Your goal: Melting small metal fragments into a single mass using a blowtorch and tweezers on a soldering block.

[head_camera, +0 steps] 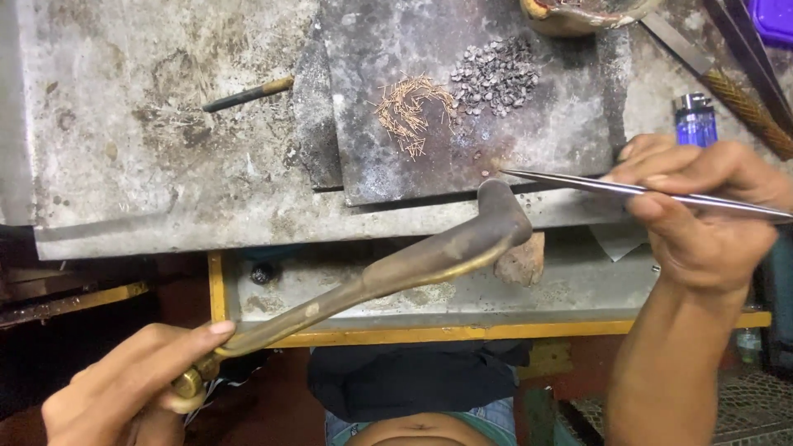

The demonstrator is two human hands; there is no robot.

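Over the slab (529,140), our left hand (124,388) grips the stiff, heavy torch (413,264) by its base, right hand (702,215) pinching light tweezers (628,190) at mid-length.

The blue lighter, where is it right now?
In the head view the blue lighter stands at the upper right of the workbench, just above the right hand holding the tweezers.

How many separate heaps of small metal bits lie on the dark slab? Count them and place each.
2. The copper-coloured wire bits lie at the middle of the dark slab; the grey bits lie just right of them, nearer the far edge. Stray pieces are scattered around.
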